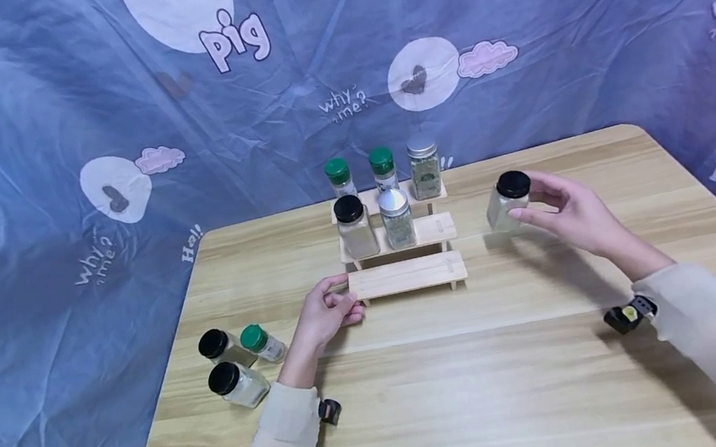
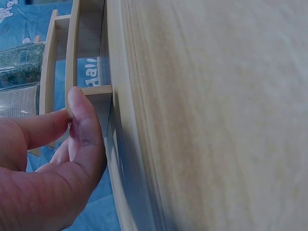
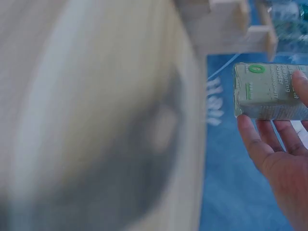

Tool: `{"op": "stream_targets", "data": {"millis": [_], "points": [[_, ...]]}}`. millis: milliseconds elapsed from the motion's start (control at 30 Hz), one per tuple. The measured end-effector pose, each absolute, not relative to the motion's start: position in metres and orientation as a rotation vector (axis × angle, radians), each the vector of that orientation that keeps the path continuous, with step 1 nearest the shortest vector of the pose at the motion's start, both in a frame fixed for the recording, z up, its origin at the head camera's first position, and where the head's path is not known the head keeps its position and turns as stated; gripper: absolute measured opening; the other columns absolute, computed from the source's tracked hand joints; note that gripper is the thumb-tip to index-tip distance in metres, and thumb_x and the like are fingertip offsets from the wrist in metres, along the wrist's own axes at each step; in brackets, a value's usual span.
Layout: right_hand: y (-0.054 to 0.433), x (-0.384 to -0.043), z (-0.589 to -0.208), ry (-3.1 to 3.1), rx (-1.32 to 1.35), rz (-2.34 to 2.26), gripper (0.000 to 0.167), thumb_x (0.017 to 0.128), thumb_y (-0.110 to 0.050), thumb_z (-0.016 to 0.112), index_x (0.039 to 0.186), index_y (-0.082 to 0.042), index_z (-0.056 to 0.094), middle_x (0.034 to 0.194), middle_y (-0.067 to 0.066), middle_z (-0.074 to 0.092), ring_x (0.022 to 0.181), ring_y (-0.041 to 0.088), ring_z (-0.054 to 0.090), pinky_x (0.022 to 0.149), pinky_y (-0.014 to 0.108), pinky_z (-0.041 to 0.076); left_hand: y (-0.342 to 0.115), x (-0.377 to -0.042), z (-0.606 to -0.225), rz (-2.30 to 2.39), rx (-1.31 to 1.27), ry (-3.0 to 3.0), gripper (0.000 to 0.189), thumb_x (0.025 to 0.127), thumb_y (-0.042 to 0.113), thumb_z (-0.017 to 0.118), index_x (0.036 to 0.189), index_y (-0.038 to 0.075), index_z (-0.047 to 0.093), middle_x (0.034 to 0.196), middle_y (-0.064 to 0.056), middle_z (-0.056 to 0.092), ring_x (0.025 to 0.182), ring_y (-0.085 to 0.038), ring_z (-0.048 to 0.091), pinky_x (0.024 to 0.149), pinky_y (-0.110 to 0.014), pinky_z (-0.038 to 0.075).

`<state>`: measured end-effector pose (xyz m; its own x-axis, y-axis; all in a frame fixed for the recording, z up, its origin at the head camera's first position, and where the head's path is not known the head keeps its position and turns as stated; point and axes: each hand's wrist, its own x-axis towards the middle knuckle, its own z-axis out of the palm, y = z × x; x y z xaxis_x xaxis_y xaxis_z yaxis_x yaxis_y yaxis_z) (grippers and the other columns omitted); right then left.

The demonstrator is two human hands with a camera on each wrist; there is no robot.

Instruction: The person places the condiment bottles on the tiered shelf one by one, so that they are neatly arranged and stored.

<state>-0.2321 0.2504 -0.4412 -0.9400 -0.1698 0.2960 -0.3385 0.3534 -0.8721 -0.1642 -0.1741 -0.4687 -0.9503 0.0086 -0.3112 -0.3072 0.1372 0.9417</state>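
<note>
A three-step wooden rack stands at the back of the table. My left hand pinches the left end of its lowest step between thumb and fingers, as the left wrist view also shows. To the right of the rack, my right hand grips a black-capped seasoning jar upright, above the tabletop. In the right wrist view the jar shows a printed label and pale contents. On the middle step are a black-capped jar and a silver-capped jar. The lowest step bears nothing.
Two green-capped jars and a silver-capped herb jar occupy the top step. Left of my left forearm are two black-capped jars and a green-capped jar. A blue printed cloth hangs behind the table.
</note>
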Motion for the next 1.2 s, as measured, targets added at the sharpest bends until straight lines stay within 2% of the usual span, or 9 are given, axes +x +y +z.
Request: {"op": "stream_targets", "data": {"millis": [267, 500, 567, 733, 800, 1067, 1200], "points": [[0.210, -0.231, -0.413, -2.297, 0.696, 1.750, 0.054, 0.088, 0.012, 0.077, 0.139, 0.004, 0.062, 0.113, -0.023, 0.073, 0.105, -0.005, 0.071, 0.091, 0.009, 0.060, -0.175, -0.163, -0.466, 1.897, -0.288, 2.166, 0.048, 0.101, -0.003, 0.064, 0.148, 0.003, 0.053, 0.080, -0.005, 0.070, 0.071, -0.013, 0.075, 0.075, -0.029, 0.070], [0.177, -0.236, -0.410, -2.301, 0.748, 1.769, 0.056, 0.089, 0.007, 0.079, 0.142, 0.002, 0.062, 0.113, -0.024, 0.072, 0.106, -0.006, 0.070, 0.093, 0.009, 0.059, -0.177, -0.164, -0.469, 1.909, -0.293, 2.159, 0.047, 0.101, -0.003, 0.064, 0.147, 0.003, 0.054, 0.080, -0.007, 0.070, 0.071, -0.013, 0.075, 0.078, -0.031, 0.070], [0.170, -0.237, -0.412, -2.324, 0.716, 1.756, 0.056, 0.089, 0.004, 0.080, 0.142, -0.001, 0.062, 0.114, -0.017, 0.073, 0.105, -0.007, 0.069, 0.093, 0.008, 0.058, -0.176, -0.164, -0.469, 1.916, -0.289, 2.153, 0.047, 0.101, -0.004, 0.064, 0.147, 0.002, 0.054, 0.081, -0.007, 0.070, 0.071, -0.013, 0.075, 0.078, -0.031, 0.070], [0.160, -0.240, -0.418, -2.357, 0.666, 1.726, 0.058, 0.089, 0.002, 0.081, 0.144, -0.002, 0.062, 0.123, 0.020, 0.074, 0.103, -0.011, 0.067, 0.094, 0.005, 0.055, -0.175, -0.164, -0.469, 1.932, -0.286, 2.131, 0.048, 0.101, -0.005, 0.063, 0.148, 0.001, 0.053, 0.082, -0.006, 0.070, 0.071, -0.013, 0.075, 0.076, -0.029, 0.070], [0.158, -0.240, -0.419, -2.365, 0.657, 1.722, 0.059, 0.089, 0.002, 0.081, 0.144, -0.001, 0.061, 0.125, 0.028, 0.072, 0.102, -0.012, 0.067, 0.095, 0.004, 0.055, -0.175, -0.164, -0.470, 1.934, -0.287, 2.127, 0.048, 0.101, -0.005, 0.063, 0.148, 0.001, 0.052, 0.082, -0.006, 0.070, 0.071, -0.013, 0.075, 0.076, -0.029, 0.070], [0.153, -0.239, -0.420, -2.414, 0.600, 1.708, 0.063, 0.089, -0.001, 0.082, 0.147, -0.001, 0.057, 0.127, 0.028, 0.071, 0.102, -0.016, 0.063, 0.094, 0.001, 0.052, -0.174, -0.164, -0.470, 1.938, -0.279, 2.122, 0.048, 0.101, -0.005, 0.063, 0.148, 0.001, 0.053, 0.081, -0.006, 0.069, 0.072, -0.013, 0.075, 0.078, -0.031, 0.070], [0.150, -0.241, -0.422, -2.403, 0.576, 1.741, 0.062, 0.089, -0.001, 0.082, 0.147, 0.001, 0.057, 0.127, 0.029, 0.070, 0.103, -0.015, 0.063, 0.092, 0.004, 0.055, -0.175, -0.164, -0.470, 1.935, -0.285, 2.133, 0.048, 0.101, -0.004, 0.064, 0.147, 0.002, 0.053, 0.081, -0.006, 0.069, 0.071, -0.013, 0.075, 0.079, -0.031, 0.070]]}}
